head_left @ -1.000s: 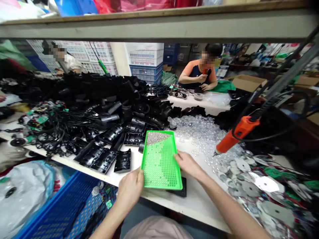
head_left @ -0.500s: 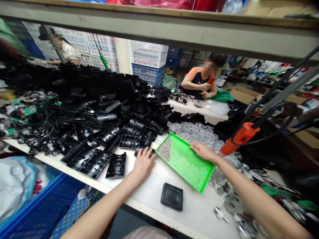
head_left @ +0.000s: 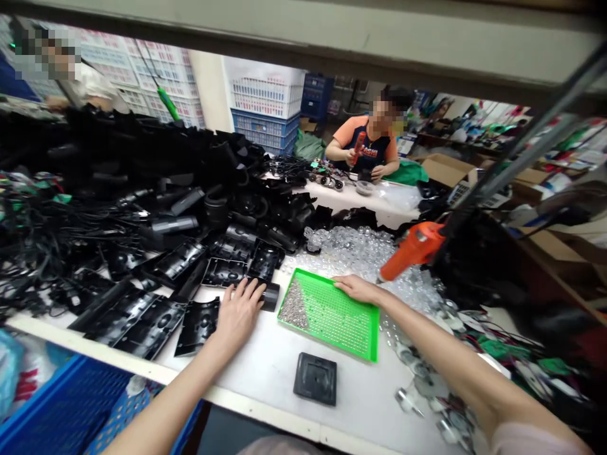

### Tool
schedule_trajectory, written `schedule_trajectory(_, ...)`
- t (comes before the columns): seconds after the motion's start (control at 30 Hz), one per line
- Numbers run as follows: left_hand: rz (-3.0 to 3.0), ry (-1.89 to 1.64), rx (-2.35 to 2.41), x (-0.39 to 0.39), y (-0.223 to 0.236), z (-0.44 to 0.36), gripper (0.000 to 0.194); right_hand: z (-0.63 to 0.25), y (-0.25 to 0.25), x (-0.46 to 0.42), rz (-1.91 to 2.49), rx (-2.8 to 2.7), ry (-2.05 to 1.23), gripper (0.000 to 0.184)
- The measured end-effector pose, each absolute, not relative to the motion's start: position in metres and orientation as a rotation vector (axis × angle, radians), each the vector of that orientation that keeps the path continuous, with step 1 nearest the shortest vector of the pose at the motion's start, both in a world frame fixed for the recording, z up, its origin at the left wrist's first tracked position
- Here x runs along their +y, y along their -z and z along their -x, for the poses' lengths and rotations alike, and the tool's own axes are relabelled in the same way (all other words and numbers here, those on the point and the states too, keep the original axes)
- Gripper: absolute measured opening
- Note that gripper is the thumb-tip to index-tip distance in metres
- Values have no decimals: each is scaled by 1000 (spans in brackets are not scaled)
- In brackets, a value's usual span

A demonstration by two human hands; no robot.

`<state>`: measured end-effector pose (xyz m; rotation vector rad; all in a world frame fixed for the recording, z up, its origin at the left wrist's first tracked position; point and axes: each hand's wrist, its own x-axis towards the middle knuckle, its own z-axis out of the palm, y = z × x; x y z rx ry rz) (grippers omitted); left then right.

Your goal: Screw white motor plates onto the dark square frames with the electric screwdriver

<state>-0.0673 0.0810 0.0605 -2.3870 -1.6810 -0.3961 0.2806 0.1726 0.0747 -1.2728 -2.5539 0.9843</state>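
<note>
My left hand (head_left: 239, 309) lies with spread fingers on the white table (head_left: 258, 379), its fingertips next to a small black plastic piece (head_left: 270, 297) and black moulded housings (head_left: 199, 322). My right hand (head_left: 358, 289) grips the far rim of a green perforated tray (head_left: 334, 316). Silver beads (head_left: 293, 304) gather in the tray's left corner, and more sit in its holes. A black square plastic part (head_left: 315, 379) lies on the table in front of the tray.
A heap of clear plastic domes (head_left: 351, 253) lies behind the tray, with an orange tool (head_left: 412, 249) hanging over it. Black parts and cables (head_left: 118, 215) fill the table's left. A blue crate (head_left: 61, 411) sits below the front edge. A co-worker (head_left: 365, 142) sits across, holding a red tool.
The green tray has turned to lie squarer to the table edge, still under my right hand. My left hand has shifted slightly left. The view has tilted and dropped a little.
</note>
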Motion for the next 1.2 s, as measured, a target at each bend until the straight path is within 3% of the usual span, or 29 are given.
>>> schedule_trajectory(0.33,2313,517,-1592,67,-64,70,46,-251,-66,163,1402,-2405,-837,28)
schedule_trajectory(0.6,2702,928,-1066,-23,-58,-5,28,-245,-69,155,1464,-2405,-765,23)
schedule_trajectory(0.9,2753,897,-1006,-37,-43,-20,31,-226,-73,126,1669,-2318,-688,26)
schedule_trajectory(1.2,2613,1301,-1051,-43,-25,-26,27,-215,-80,111,1642,-2250,-795,27)
